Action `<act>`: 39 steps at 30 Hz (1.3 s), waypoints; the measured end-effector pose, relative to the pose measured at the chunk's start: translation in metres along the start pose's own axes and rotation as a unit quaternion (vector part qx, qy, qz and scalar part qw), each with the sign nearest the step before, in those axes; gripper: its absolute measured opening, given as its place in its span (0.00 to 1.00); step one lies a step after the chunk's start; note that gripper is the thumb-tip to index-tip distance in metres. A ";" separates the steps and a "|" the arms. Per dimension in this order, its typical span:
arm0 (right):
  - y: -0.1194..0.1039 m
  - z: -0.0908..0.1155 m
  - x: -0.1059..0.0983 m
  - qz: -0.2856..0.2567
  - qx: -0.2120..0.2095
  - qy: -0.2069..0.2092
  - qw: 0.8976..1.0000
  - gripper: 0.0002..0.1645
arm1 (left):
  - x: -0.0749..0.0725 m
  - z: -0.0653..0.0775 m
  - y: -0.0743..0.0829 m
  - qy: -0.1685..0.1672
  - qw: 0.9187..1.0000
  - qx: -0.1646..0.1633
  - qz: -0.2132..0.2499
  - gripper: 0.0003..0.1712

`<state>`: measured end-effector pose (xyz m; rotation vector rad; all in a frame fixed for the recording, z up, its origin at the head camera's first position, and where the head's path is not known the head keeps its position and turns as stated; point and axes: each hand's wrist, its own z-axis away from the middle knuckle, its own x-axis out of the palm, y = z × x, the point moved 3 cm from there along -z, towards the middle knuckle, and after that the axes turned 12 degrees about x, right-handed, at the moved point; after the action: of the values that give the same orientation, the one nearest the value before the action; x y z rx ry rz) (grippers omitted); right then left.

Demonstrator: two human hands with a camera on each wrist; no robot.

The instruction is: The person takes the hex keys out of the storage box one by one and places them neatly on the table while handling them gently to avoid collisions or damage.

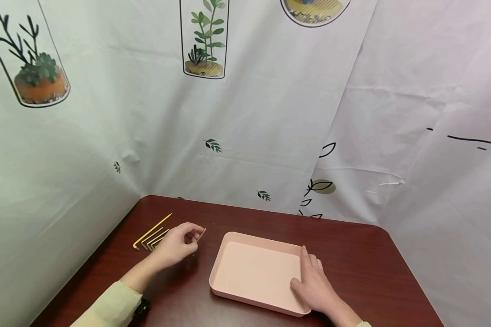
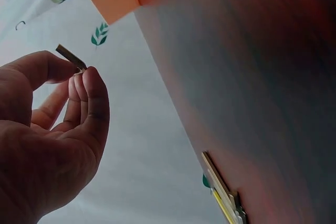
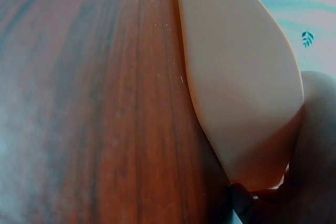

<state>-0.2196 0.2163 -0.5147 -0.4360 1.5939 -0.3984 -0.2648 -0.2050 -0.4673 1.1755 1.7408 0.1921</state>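
Observation:
My left hand [image 1: 176, 245] pinches a small metal hex key [image 2: 71, 56] between thumb and fingertips, raised above the table left of the tray. Only a short end of the key shows past the fingers. At the right side of a shallow pink tray [image 1: 253, 272], my right hand [image 1: 317, 285] grips the wall, thumb over the inner side and fingers along the outside. The tray lies flat on the table with nothing in it. Behind the left hand lie a yellow L-shaped hex key [image 1: 152, 230] and several metal hex keys [image 2: 218, 177], partly hidden by that hand.
The dark red-brown wooden table [image 1: 364, 254] has rounded far corners. White sheeting [image 1: 245, 113] printed with plants and leaves hangs close behind the table and along both sides.

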 end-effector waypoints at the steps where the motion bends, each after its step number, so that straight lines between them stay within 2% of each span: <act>1: 0.000 0.000 0.000 0.000 0.000 0.000 1.000 0.62 | 0.000 0.001 -0.002 -0.003 1.000 -0.001 -0.011 0.20; 8: -0.001 0.000 0.000 0.000 0.003 -0.002 1.000 0.62 | -0.005 0.004 -0.014 -0.031 0.996 -0.016 -0.081 0.19; 16: -0.001 0.000 0.000 -0.001 0.007 -0.004 1.000 0.62 | -0.006 0.006 -0.023 -0.084 0.986 -0.042 -0.140 0.19; 19: -0.001 0.000 0.000 -0.001 0.006 -0.004 1.000 0.62 | -0.008 0.005 -0.026 -0.096 0.981 -0.044 -0.165 0.19; 24: 0.000 -0.001 0.000 -0.003 0.001 -0.001 1.000 0.62 | -0.012 0.006 -0.031 -0.103 0.973 -0.026 -0.206 0.18; 32: 0.000 -0.002 0.001 -0.007 -0.003 0.002 1.000 0.61 | -0.015 0.010 -0.038 -0.130 0.963 -0.025 -0.236 0.19; 39: -0.001 -0.001 0.000 -0.014 0.000 0.000 1.000 0.62 | -0.018 0.010 -0.038 -0.147 0.955 -0.024 -0.258 0.19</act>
<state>-0.2204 0.2149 -0.5143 -0.4586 1.5898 -0.4193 -0.2797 -0.2426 -0.4830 0.6403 1.7004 -0.2433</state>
